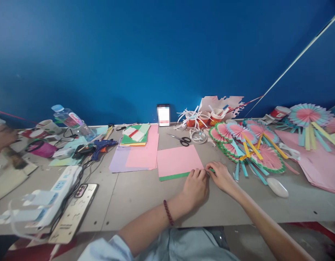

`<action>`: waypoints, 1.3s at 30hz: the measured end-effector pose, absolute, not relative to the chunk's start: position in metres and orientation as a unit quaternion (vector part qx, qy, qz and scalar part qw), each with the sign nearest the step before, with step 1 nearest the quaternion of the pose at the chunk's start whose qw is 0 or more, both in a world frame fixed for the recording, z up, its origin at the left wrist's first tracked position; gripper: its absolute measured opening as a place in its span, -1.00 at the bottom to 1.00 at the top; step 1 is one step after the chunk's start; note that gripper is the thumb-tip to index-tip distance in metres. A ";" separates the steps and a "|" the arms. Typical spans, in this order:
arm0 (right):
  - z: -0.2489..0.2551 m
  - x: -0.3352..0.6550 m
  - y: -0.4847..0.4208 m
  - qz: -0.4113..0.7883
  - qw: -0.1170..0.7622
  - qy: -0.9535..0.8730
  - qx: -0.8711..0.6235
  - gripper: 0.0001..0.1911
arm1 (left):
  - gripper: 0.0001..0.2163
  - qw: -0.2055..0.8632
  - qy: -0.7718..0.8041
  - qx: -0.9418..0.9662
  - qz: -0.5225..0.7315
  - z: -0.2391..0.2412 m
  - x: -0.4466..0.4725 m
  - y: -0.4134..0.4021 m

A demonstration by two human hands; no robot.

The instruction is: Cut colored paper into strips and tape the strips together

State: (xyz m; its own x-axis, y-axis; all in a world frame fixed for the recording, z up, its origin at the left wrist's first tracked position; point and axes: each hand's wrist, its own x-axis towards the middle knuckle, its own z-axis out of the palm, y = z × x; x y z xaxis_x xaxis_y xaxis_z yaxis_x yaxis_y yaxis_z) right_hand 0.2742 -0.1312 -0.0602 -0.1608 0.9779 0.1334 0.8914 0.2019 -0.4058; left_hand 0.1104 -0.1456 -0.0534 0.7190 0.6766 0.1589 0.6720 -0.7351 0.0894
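A pink paper sheet point(179, 159) lies flat before me, with a green paper strip point(172, 177) along its near edge. My left hand point(197, 185), with a dark red bead bracelet on the wrist, is closed at the sheet's near right corner, its fingers pressing on the edge. Touching it from the right, my right hand point(221, 175) pinches the end of the green strip, a bit of which shows by its fingertips. The exact grip of both thumbs is hidden. Scissors point(181, 139) with dark handles lie just beyond the sheet.
Pleated paper fans point(242, 136) crowd the right, near a white computer mouse point(277, 187). Left are stacked coloured papers point(140, 156), a blue glue gun point(100, 148), a power strip point(60, 192) and a phone point(73, 214). Another person's hand point(2, 139) holds a brush at far left.
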 end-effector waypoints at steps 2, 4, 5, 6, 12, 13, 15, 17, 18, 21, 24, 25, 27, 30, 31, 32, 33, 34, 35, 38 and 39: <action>-0.061 0.275 -0.132 0.121 0.203 -0.752 -0.615 -0.83 | -0.69 0.017 0.363 0.927 0.096 -0.055 0.110 -0.146; -0.062 0.276 -0.132 0.128 0.216 -0.748 -0.614 -0.84 | -0.68 0.030 0.361 0.926 0.105 -0.055 0.108 -0.146; -0.062 0.277 -0.132 0.132 0.221 -0.747 -0.613 -0.85 | -0.67 0.037 0.360 0.926 0.110 -0.055 0.107 -0.147; -0.063 0.278 -0.132 0.136 0.224 -0.746 -0.612 -0.85 | -0.67 0.041 0.360 0.925 0.114 -0.055 0.106 -0.147; -0.069 0.282 -0.128 0.139 0.230 -0.744 -0.612 -0.86 | -0.66 0.028 0.354 0.928 0.112 -0.051 0.103 -0.149; -0.070 0.282 -0.128 0.136 0.232 -0.745 -0.611 -0.86 | -0.65 0.026 0.356 0.928 0.110 -0.051 0.103 -0.149; -0.069 0.282 -0.128 0.130 0.236 -0.748 -0.607 -0.86 | -0.63 0.023 0.358 0.927 0.106 -0.052 0.102 -0.148; -0.069 0.282 -0.129 0.126 0.238 -0.750 -0.604 -0.86 | -0.62 0.020 0.355 0.929 0.105 -0.053 0.102 -0.148; -0.069 0.281 -0.129 0.125 0.239 -0.751 -0.602 -0.87 | -0.61 0.019 0.354 0.929 0.105 -0.054 0.102 -0.147; -0.069 0.280 -0.130 0.126 0.250 -0.750 -0.600 -0.87 | -0.62 0.011 0.350 0.931 0.105 -0.056 0.102 -0.147; -0.069 0.280 -0.132 0.132 0.266 -0.744 -0.599 -0.86 | -0.63 0.004 0.351 0.930 0.105 -0.055 0.102 -0.147; -0.068 0.280 -0.133 0.136 0.270 -0.742 -0.599 -0.86 | -0.62 0.003 0.353 0.930 0.104 -0.055 0.102 -0.148; -0.066 0.283 -0.135 0.152 0.277 -0.735 -0.600 -0.86 | -0.62 0.004 0.353 0.930 0.103 -0.053 0.102 -0.148; -0.060 0.289 -0.138 0.186 0.291 -0.705 -0.620 -0.86 | -0.62 0.006 0.353 0.929 0.112 -0.054 0.102 -0.150; -0.058 0.292 -0.138 0.195 0.297 -0.692 -0.628 -0.86 | -0.61 0.003 0.354 0.928 0.117 -0.055 0.102 -0.151; -0.055 0.294 -0.137 0.202 0.303 -0.682 -0.634 -0.85 | -0.59 -0.001 0.355 0.927 0.121 -0.057 0.102 -0.152; -0.053 0.296 -0.137 0.209 0.308 -0.675 -0.637 -0.84 | -0.58 -0.008 0.358 0.925 0.124 -0.059 0.102 -0.153; -0.051 0.297 -0.135 0.214 0.310 -0.672 -0.638 -0.83 | -0.57 -0.017 0.361 0.924 0.126 -0.061 0.102 -0.154; -0.049 0.298 -0.133 0.219 0.312 -0.670 -0.638 -0.82 | -0.57 -0.025 0.364 0.922 0.128 -0.062 0.103 -0.155; -0.043 0.296 -0.123 0.223 0.309 -0.672 -0.635 -0.81 | -0.59 -0.045 0.365 0.920 0.137 -0.067 0.104 -0.159; -0.042 0.294 -0.118 0.221 0.306 -0.675 -0.634 -0.82 | -0.60 -0.049 0.365 0.920 0.138 -0.068 0.104 -0.159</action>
